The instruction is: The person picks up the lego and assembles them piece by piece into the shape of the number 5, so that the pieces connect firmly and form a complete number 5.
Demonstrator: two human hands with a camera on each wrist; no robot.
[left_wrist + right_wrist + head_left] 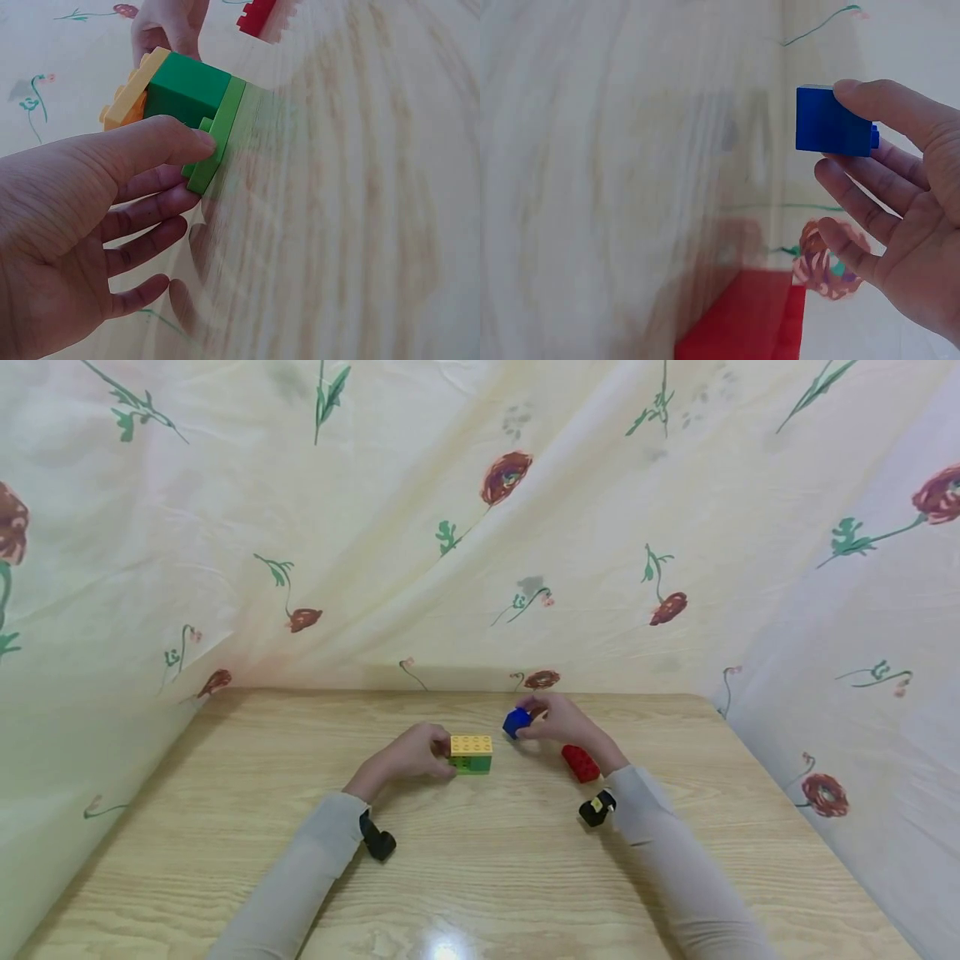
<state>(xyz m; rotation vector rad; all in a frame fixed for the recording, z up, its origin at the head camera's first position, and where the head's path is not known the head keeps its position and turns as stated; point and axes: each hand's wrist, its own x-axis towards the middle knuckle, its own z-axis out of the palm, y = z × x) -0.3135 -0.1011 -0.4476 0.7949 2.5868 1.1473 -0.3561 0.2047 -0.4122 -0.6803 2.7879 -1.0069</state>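
My left hand [415, 752] pinches one end of a small stack of toy bricks on the table. In the left wrist view, that stack has a light green plate [223, 139] at the bottom, a dark green brick [186, 88] in the middle and a yellow plate [136, 88] on top, with a bit of orange beneath the yellow. To the right, my right hand [558, 724] holds a blue brick [832, 121] between thumb and fingers, its studs facing the palm in the right wrist view. The blue brick is apart from the stack.
A red brick [581, 763] lies on the wooden table [480, 860] below my right hand, near the wrist. Flowered cloth [375, 527] hangs behind the table and along its sides. Black straps with small devices [378, 839] sit on both wrists.
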